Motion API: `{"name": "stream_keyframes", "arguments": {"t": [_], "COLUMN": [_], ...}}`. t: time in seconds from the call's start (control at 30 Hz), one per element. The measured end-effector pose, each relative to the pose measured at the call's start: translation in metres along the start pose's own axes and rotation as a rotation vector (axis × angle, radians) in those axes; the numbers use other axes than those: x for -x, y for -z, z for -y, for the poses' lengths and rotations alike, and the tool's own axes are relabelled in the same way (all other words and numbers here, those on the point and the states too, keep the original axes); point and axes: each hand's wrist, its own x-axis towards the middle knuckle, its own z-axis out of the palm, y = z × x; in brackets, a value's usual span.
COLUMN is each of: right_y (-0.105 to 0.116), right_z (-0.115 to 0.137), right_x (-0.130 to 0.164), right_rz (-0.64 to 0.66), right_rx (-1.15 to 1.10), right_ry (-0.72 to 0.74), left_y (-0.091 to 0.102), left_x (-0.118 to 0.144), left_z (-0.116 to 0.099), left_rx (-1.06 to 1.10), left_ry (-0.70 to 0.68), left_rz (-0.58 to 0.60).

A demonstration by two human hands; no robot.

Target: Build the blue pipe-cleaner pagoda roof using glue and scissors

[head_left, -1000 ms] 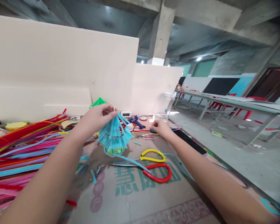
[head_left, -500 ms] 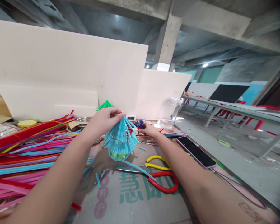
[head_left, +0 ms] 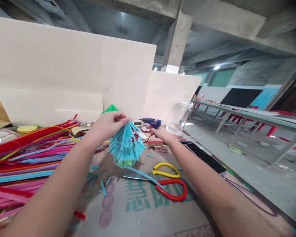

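Note:
A light-blue cone of pipe cleaners (head_left: 127,144), layered like a skirted tree, stands upright on the cardboard. My left hand (head_left: 108,124) pinches its tip between thumb and fingers. To the right of it, my right hand (head_left: 163,134) grips a dark blue glue gun (head_left: 151,122) whose nozzle points left, just behind the cone's top. One loose blue pipe cleaner (head_left: 146,176) runs from the cone's base across the scissors (head_left: 156,173), which have one yellow and one red handle. Behind my left hand shows a green pointed top (head_left: 111,108).
Many coloured pipe cleaners (head_left: 27,177) cover the left side. A phone (head_left: 207,158) lies beyond my right forearm, near the table edge. At the back are a small white digital timer (head_left: 137,123), a clear plastic jar (head_left: 180,117) and white boards (head_left: 71,65).
My right hand has lifted the glue gun slightly and brought it level, so more of it shows. The left hand keeps its pinch on the cone's tip.

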Motion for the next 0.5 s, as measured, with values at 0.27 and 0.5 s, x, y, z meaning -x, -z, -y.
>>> {"name": "stream_keyframes", "arguments": {"t": [0.27,0.5], "right_y": [0.033,0.045], "right_z": [0.039,0.060], "right_x": [0.054,0.105], "right_rz": [-0.064,0.071], "right_rx": [-0.369,-0.138], "right_ry": [0.256,0.389], "left_y": [-0.002,-0.006], "left_x": [0.001,0.000], "left_z": [-0.003,0.000], "left_rx": [0.008,0.067], "left_ry": [0.000,-0.032], "left_rz": [-0.015,-0.025]}}
